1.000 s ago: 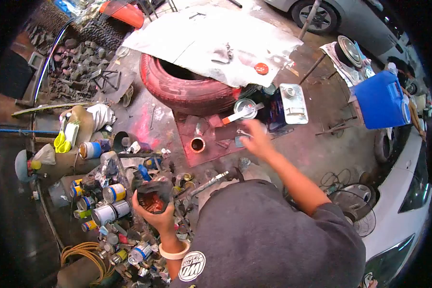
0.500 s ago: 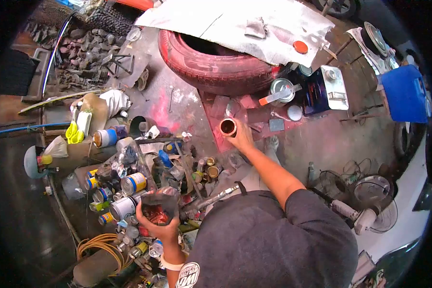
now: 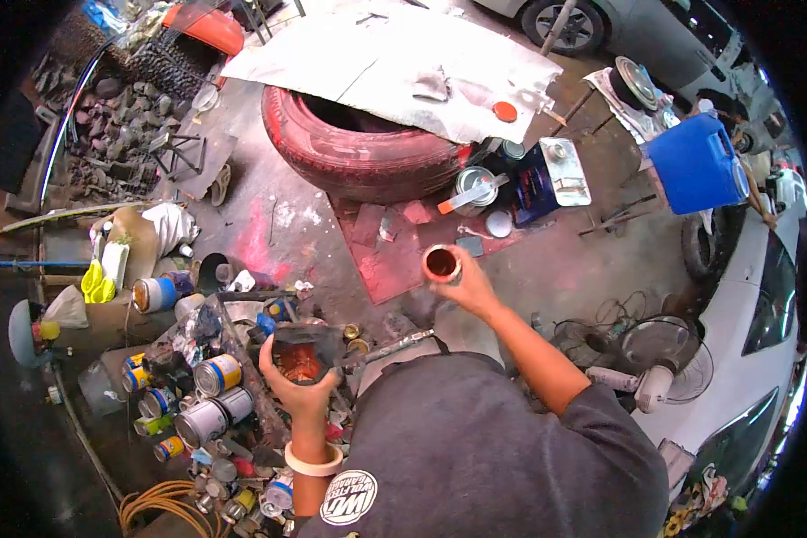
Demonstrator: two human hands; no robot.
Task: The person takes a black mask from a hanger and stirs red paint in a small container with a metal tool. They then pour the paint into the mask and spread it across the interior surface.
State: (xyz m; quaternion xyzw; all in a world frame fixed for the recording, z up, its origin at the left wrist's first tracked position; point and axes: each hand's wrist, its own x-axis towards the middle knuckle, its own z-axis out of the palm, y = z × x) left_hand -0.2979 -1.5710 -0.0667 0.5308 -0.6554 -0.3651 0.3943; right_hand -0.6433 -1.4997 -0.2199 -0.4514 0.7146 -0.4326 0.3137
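Observation:
My left hand (image 3: 300, 387) is wrapped round a dark, open-topped container (image 3: 325, 345) with reddish-brown contents, low at the left of my body. Farther forward, my right hand (image 3: 464, 285) grips a small open cup (image 3: 441, 262), dark red inside, its mouth facing the camera. Beyond the cup stand an open can (image 3: 475, 184) with an orange-tipped spatula (image 3: 475, 193) across its top, a white round lid (image 3: 499, 223) and a rectangular metal tin (image 3: 566, 170). A gap separates my two hands.
A red-stained tire (image 3: 359, 161) lies ahead under a white sheet (image 3: 332, 54) bearing an orange lid (image 3: 505, 112). Paint cans (image 3: 202, 421) crowd the left floor. A blue jug (image 3: 695, 166), a fan (image 3: 659, 381) and a pale car (image 3: 744, 394) are on the right.
The view has shifted, so the tire and cans appear farther left. My left hand has risen with its container, which is now nearer the cup. Both hands keep their holds.

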